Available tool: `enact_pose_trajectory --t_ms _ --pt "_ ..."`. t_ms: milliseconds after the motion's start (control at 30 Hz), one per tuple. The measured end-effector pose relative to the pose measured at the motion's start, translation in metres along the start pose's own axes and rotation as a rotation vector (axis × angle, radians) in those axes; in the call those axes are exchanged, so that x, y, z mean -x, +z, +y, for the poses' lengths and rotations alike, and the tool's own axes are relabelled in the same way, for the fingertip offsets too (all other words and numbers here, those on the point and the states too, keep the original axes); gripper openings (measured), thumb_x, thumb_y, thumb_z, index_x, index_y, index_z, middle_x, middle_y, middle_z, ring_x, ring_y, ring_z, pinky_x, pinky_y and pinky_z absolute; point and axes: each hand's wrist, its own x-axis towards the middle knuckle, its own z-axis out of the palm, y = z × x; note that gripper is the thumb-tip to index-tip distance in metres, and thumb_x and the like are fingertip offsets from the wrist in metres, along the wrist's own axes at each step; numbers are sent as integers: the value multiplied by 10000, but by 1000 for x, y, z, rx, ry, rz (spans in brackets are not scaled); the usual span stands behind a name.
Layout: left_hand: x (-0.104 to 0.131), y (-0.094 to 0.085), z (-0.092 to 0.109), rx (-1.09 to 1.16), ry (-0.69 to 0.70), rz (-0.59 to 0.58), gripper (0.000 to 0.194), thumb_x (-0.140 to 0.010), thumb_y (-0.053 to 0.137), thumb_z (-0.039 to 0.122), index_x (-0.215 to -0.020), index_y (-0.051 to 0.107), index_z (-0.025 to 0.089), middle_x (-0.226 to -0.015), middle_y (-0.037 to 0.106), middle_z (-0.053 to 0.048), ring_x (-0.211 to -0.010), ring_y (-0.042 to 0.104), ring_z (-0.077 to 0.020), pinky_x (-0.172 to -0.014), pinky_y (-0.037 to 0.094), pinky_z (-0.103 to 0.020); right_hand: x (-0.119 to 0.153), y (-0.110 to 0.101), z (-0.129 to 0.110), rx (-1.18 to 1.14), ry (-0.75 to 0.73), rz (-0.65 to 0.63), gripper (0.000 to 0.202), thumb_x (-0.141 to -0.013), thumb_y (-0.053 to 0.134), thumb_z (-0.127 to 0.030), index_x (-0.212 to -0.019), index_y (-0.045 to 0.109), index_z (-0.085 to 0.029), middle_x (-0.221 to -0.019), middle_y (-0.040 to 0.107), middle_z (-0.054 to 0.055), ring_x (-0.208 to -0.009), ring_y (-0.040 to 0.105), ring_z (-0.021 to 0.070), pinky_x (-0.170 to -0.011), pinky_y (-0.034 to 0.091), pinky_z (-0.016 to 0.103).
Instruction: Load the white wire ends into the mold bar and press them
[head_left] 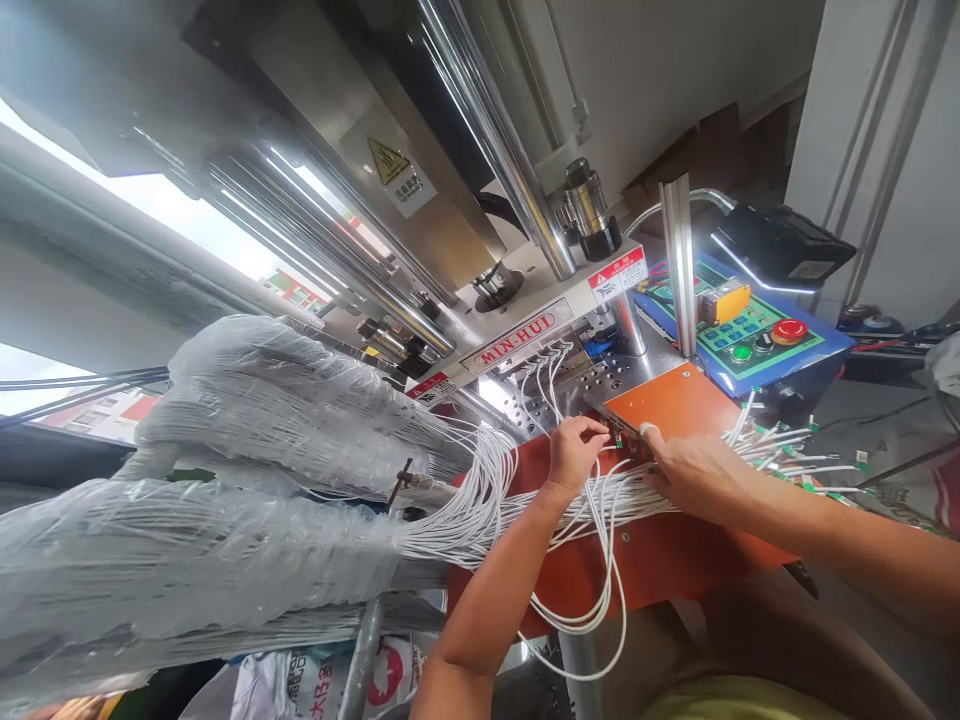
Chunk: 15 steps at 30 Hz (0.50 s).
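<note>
My left hand (576, 453) pinches, fingertips together, at a thin white cable (616, 575) that loops down below it; the exact grip is partly hidden. Just beside those fingertips is a narrow dark metal mold plate (628, 440) with small green-tipped cable ends in it. My right hand (694, 472) is closed around the plate's right end, thumb on top. Under both hands runs a thick bundle of white cables (525, 515), resting on the orange table (660, 570). Their loose ends with small green boards (806, 465) fan out on the right.
A press marked MIN-HUI (517, 338) stands ahead, with several white cables (551, 385) in its mold area. At right is a blue control panel (780, 345) with a red stop button (789, 331). Plastic-wrapped cable bundles (225, 540) fill the left side, near a metal clamp (405, 480).
</note>
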Motion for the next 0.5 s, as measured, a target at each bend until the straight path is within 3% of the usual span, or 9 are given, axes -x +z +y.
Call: enact_pose_trajectory --t_ms 200,333,433,500 --pt "-17 -9 -1 -5 0 -175 106 -644 745 85 -688 708 173 -745 689 -6 -717 599 -138 -715 469 -265 -6 -21 -11 175 -35 -76 231 -834 520 -310 -944 564 -111 -638 631 124 -628 656 268 -520 279 288" --pt "-22 -14 -8 93 31 -252 114 -648 761 123 -748 724 162 -774 692 -18 -707 602 -133 -668 463 -238 -17 -41 -6 239 -41 -179 357 -817 565 -451 -960 611 -128 -654 655 125 -674 669 303 -540 320 305" --pt "-19 -19 -10 150 67 -274 175 -666 779 200 -833 733 168 -810 696 -31 -712 615 -142 -669 478 -244 -48 -46 -2 210 4 -82 388 -903 449 -464 -1089 592 -155 -800 697 122 -745 676 285 -578 374 319" --pt "-16 -26 -11 149 68 -157 141 -712 754 247 -829 724 174 -822 693 -39 -750 626 -158 -720 491 -267 -83 -41 -1 151 -51 53 365 -931 405 -405 -1155 568 -168 -1001 686 135 -896 656 272 -654 420 329"
